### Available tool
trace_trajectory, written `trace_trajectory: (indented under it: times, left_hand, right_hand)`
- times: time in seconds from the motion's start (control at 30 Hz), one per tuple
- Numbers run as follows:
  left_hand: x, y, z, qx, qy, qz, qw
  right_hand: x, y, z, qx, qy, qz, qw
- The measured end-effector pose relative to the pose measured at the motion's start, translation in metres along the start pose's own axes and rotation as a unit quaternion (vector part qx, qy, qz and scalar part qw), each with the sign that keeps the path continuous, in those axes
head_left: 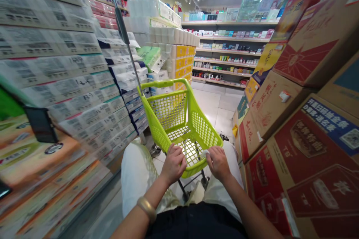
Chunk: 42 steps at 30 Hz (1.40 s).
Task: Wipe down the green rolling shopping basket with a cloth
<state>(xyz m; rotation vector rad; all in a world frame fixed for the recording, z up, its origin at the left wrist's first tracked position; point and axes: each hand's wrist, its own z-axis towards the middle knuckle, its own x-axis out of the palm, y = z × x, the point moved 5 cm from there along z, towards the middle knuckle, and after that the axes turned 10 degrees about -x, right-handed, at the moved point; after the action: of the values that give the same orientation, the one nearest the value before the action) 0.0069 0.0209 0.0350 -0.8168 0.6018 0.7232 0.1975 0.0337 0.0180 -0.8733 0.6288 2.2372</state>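
A lime-green shopping cart (165, 140) with a lattice basket stands close in front of my bent knees. My left hand (174, 161) is closed on the near rim of the basket, toward its left corner. At the near right corner, my right hand (218, 161) is closed around a small white crumpled tissue (206, 153) pressed against the rim. Nothing lies in the basket. The cart's green handle (162, 83) is on the far side, and a grey pole (122, 26) rises from the left of it.
Stacked white paper packs (75, 63) line the left side. Red and brown cartons (305, 149) are piled close on the right. A tiled floor aisle (224, 102) leads to shelves of small boxed goods (230, 41) at the back. Toilet roll packs (174, 37) stand beyond the cart.
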Motion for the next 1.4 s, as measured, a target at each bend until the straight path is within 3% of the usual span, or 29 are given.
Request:
trace_trajectory:
  times: [0.07,0.17,0.23,0.3,0.37,0.5,0.6,0.73,0.83,1.0,1.17,1.27,1.4]
  left_hand:
    - [0.001,0.001,0.001,-0.003,0.003,-0.002,1.0]
    - [0.002,0.004,0.004,-0.013,0.004,-0.006,1.0]
    - [0.001,0.008,0.005,-0.019,0.004,-0.008,1.0]
    - [0.0,0.012,0.006,-0.022,0.007,-0.006,1.0]
    - [-0.002,0.017,0.008,-0.026,0.015,-0.002,1.0]
    - [-0.008,0.024,0.012,-0.037,0.018,0.001,0.999]
    - [-0.013,0.03,0.012,-0.042,0.008,0.004,0.999]
    - [-0.024,0.039,0.007,-0.048,0.004,0.019,0.999]
    - [-0.035,0.047,0.002,-0.068,0.019,0.039,0.997]
    - [-0.053,0.058,-0.007,-0.093,0.051,0.064,0.992]
    - [-0.067,0.073,-0.016,-0.114,0.04,0.068,0.99]
    - [-0.072,0.079,-0.015,-0.116,0.065,0.092,0.987]
    - [-0.077,0.067,-0.005,-0.14,0.061,0.151,0.977]
  right_hand:
    - [0.0,-0.005,0.002,0.03,-0.02,-0.017,0.999]
    - [0.011,0.024,0.005,0.034,-0.019,0.001,0.999]
    - [0.022,0.053,0.007,-0.011,0.016,0.041,0.999]
    - [0.028,0.064,0.01,-0.042,0.048,0.056,0.996]
    - [0.026,0.053,0.014,-0.057,0.063,0.047,0.995]
    - [0.012,-0.001,0.021,-0.039,0.039,0.022,0.998]
    - [0.01,-0.013,0.021,-0.021,0.025,0.041,0.999]
    - [0.019,0.016,0.017,0.0,0.014,0.082,0.997]
    - [0.025,0.038,0.02,-0.01,0.043,0.107,0.993]
    - [0.03,0.052,0.032,-0.046,0.107,0.119,0.986]
    - [0.037,0.068,0.035,-0.06,0.133,0.142,0.979]
    - [0.041,0.077,0.034,-0.065,0.148,0.165,0.973]
    - [0.041,0.086,0.035,-0.099,0.151,0.203,0.962]
